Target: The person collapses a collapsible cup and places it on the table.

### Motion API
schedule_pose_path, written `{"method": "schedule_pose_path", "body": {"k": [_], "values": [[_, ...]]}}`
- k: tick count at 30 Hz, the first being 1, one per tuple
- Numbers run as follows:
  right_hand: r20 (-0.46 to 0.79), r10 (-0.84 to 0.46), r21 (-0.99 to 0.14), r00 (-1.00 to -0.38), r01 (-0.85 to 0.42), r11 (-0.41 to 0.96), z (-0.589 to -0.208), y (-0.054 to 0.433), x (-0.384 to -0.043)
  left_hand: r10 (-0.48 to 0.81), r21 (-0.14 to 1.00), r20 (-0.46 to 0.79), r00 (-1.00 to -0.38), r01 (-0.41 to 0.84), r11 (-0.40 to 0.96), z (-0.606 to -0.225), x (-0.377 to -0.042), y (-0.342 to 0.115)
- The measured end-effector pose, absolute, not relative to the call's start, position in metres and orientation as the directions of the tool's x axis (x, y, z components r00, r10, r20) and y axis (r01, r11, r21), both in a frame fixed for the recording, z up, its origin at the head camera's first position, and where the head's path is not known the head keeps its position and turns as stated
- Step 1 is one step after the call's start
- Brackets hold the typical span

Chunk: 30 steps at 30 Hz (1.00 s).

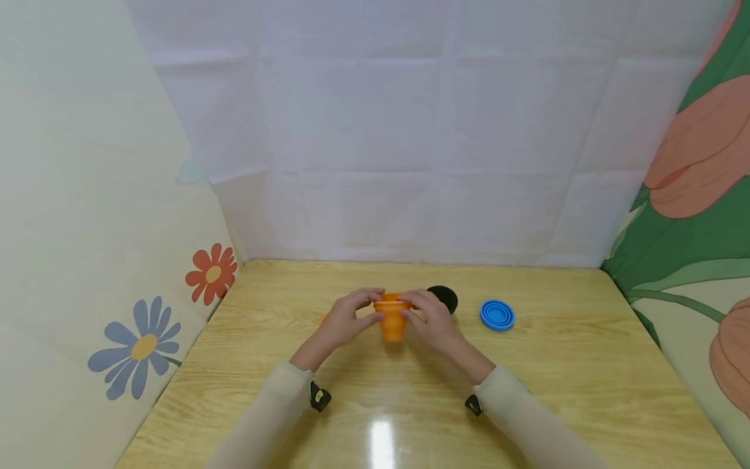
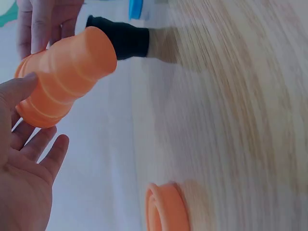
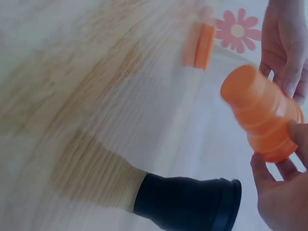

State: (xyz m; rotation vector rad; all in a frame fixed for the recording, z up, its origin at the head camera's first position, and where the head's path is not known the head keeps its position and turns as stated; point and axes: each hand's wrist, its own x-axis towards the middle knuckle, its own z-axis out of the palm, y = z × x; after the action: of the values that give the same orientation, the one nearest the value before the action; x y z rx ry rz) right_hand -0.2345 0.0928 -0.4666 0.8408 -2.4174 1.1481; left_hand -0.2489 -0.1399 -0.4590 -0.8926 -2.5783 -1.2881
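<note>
My remote left grip point(image 1: 346, 319) and right grip point(image 1: 435, 320) part-closed — pinching a stepped, tapering orange cup point(image 1: 393, 324) above wood-grain table point(image 1: 586, 365), flared black cup point(image 2: 127, 39) near, concentric-ringed blue disc point(image 1: 497, 315)

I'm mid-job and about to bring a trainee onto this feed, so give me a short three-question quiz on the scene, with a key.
1. What is holding the tall orange cup?
2. What colour is the flat ringed disc? A: black. B: blue. C: white.
3. True or false: the black cup stands on the table.

Key:
1. The left hand and the right hand together.
2. B.
3. True.
</note>
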Motion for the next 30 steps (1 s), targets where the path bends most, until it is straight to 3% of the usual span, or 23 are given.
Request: {"method": "schedule_pose_path", "body": {"k": [5, 11, 19, 30], "values": [[0.475, -0.379, -0.708, -0.794, -0.601, 0.371, -0.463, 0.107, -0.227, 0.464, 0.723, 0.352, -0.813, 0.551, 0.417, -0.453, -0.238, -0.132], [0.443, -0.416, -0.769, -0.794, -0.575, 0.28, -0.463, 0.123, -0.218, 0.475, 0.786, 0.318, -0.82, 0.508, 0.351, -0.447, -0.223, -0.125], [0.314, -0.457, -0.833, -0.832, -0.472, 0.288, -0.464, 0.139, -0.204, 0.486, 0.821, 0.295, -0.823, 0.479, 0.312, -0.452, -0.205, -0.115], [0.326, -0.491, -0.818, -0.807, -0.502, 0.281, -0.469, 0.145, -0.19, 0.511, 0.828, 0.258, -0.82, 0.46, 0.321, -0.458, -0.193, -0.106]]}}
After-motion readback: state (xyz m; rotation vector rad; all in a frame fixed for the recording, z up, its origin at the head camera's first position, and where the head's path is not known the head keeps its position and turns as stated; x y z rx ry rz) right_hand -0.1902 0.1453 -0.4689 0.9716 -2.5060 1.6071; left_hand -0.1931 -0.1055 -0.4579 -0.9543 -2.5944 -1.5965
